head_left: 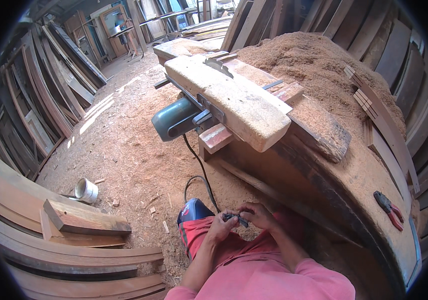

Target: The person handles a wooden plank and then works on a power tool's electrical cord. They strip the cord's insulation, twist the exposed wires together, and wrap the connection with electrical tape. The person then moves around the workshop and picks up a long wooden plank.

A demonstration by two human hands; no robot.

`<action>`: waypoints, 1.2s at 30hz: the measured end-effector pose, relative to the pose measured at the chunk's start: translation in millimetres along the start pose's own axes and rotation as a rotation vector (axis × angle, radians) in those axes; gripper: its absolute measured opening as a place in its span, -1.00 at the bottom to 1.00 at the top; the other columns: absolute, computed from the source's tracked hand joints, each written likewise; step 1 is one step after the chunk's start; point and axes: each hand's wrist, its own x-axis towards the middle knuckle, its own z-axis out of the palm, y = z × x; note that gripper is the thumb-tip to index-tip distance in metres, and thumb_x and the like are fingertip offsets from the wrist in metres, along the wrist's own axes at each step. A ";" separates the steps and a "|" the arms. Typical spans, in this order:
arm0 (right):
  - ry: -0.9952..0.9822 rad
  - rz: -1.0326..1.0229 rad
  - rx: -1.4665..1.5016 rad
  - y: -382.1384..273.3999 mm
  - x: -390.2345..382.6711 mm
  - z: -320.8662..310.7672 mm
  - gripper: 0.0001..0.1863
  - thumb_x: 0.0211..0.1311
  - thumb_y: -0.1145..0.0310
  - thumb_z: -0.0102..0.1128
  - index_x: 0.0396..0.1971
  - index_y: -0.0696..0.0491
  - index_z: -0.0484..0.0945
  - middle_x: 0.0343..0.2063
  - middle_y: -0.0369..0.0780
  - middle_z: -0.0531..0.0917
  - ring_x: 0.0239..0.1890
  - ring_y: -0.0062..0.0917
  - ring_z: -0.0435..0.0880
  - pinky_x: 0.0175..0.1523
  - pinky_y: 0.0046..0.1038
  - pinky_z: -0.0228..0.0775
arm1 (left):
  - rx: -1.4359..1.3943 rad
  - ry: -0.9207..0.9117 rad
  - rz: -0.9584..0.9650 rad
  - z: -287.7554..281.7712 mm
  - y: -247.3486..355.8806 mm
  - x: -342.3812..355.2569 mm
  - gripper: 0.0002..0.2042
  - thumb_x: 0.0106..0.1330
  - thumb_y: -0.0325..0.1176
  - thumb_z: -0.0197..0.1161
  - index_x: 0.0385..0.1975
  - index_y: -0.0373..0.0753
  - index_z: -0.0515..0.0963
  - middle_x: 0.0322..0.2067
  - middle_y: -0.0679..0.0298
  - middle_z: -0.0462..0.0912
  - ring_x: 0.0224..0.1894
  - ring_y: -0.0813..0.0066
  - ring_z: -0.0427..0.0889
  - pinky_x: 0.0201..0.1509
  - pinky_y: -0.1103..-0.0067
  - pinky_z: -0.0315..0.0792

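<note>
Both my hands are together in front of my lap, fingers closed round a small black piece (243, 220) whose kind I cannot make out. My left hand (220, 226) grips it from one side, and my right hand (257, 216) pinches it from the other. A black cable (199, 159) hangs from a green power saw (175, 119) and runs down close to my left hand; whether it joins the black piece is hidden. The saw is fixed under a thick wooden board (239, 100), with its toothed blade (219, 67) standing up through the top.
Red-handled pliers (390, 210) lie on the dusty bench (354, 182) at my right. A sawdust heap (304, 62) rises behind it. To the left are a white bucket (87, 190) and stacked planks (79, 257). Far off, a person (121, 24) stands near leaning boards.
</note>
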 end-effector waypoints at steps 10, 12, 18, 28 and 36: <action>-0.060 0.046 -0.248 4.7 -6.3 -2.5 -0.93 0.17 0.49 0.19 -0.37 0.16 0.60 -0.46 -0.12 0.68 -0.37 -0.42 0.68 -0.25 -0.40 0.47 | -0.011 0.061 0.009 3.1 -6.9 -0.6 -0.84 0.33 -0.37 0.29 -0.25 -0.27 0.46 -0.44 0.33 0.61 -0.39 0.61 0.56 -0.26 0.68 0.46; -0.045 0.030 -0.309 6.0 -8.6 0.5 -0.94 0.16 0.49 0.17 -0.40 0.15 0.57 -0.48 -0.08 0.66 -0.38 -0.30 0.68 -0.26 -0.34 0.46 | -0.243 0.089 -0.020 7.3 -12.1 0.9 -0.84 0.35 -0.36 0.26 -0.28 -0.25 0.44 -0.47 0.35 0.58 -0.41 0.61 0.54 -0.26 0.69 0.44; -0.003 -0.035 -0.308 0.6 -10.6 6.8 -0.90 0.16 0.43 0.16 -0.43 0.15 0.51 -0.49 -0.01 0.61 -0.40 -0.14 0.64 -0.30 -0.27 0.42 | -0.291 -0.033 0.003 -11.6 -37.6 14.2 -0.87 0.38 -0.39 0.21 -0.27 -0.26 0.40 -0.38 0.29 0.54 -0.39 0.59 0.49 -0.17 0.65 0.50; 0.047 0.085 -0.231 23.2 -5.9 -0.6 -0.74 0.24 0.28 0.10 -0.52 0.17 0.51 -0.63 -0.13 0.52 -0.53 -0.46 0.53 -0.38 -0.33 0.35 | 0.693 0.045 0.344 9.0 -3.3 -0.5 -0.70 0.23 -0.45 0.30 -0.05 -0.35 0.53 -0.17 0.14 0.58 -0.14 0.27 0.57 -0.03 0.41 0.47; 0.025 0.326 0.223 52.3 -17.0 -0.2 -0.71 0.29 0.25 0.11 -0.57 0.10 0.56 -0.65 -0.36 0.49 -0.60 -0.68 0.44 -0.53 -0.53 0.26 | 1.077 0.063 0.596 30.0 -8.8 -7.5 -0.57 0.11 -0.47 0.31 0.02 -0.34 0.47 -0.15 -0.05 0.56 -0.06 -0.08 0.51 0.04 0.24 0.40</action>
